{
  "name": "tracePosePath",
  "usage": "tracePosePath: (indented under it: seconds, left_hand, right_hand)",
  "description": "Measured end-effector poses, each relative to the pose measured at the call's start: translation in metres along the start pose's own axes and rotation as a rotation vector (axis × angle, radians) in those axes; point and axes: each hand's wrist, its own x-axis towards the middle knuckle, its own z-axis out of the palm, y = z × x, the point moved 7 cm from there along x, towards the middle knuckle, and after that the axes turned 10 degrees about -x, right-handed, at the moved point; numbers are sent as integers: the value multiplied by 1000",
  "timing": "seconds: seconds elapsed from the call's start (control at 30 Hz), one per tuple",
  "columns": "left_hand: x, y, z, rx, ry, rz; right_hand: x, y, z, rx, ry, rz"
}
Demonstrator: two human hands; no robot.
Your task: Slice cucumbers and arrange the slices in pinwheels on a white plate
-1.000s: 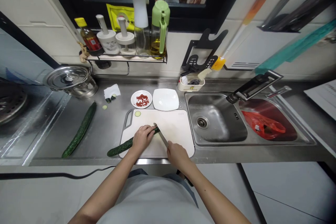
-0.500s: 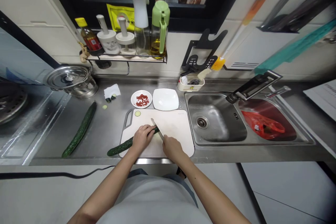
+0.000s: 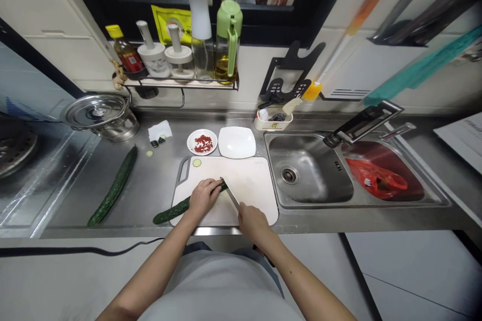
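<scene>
My left hand (image 3: 204,197) is closed over a dark green cucumber (image 3: 171,213), which lies slanted across the white cutting board (image 3: 256,183) and sticks out past its lower left edge. In my right hand (image 3: 254,220) is a knife (image 3: 232,194); its handle is hidden in my fist. The blade points up and left, its tip by the cucumber's right end. One round cucumber slice (image 3: 197,162) rests near the board's upper left corner. A second, whole cucumber (image 3: 115,188) lies on the steel counter to the left.
Behind the board stand a plate of small red pieces (image 3: 203,142) and a white square plate (image 3: 237,142). To the right is the sink (image 3: 312,170), with a red plastic bag (image 3: 376,178). A lidded pot (image 3: 120,123) stands at left, near a crumpled tissue (image 3: 159,131).
My right hand has moved slightly right and toward me, drawing the knife back so its tip is now by the cucumber's end. My left hand stays in place on the cucumber.
</scene>
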Motion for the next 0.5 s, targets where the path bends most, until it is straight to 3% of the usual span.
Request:
tracePosePath:
  seconds: [0.5]
  left_hand:
    - [-1,-1,1,4,-6,-16]
  right_hand:
    - [29,-14,-10,10,70,-12]
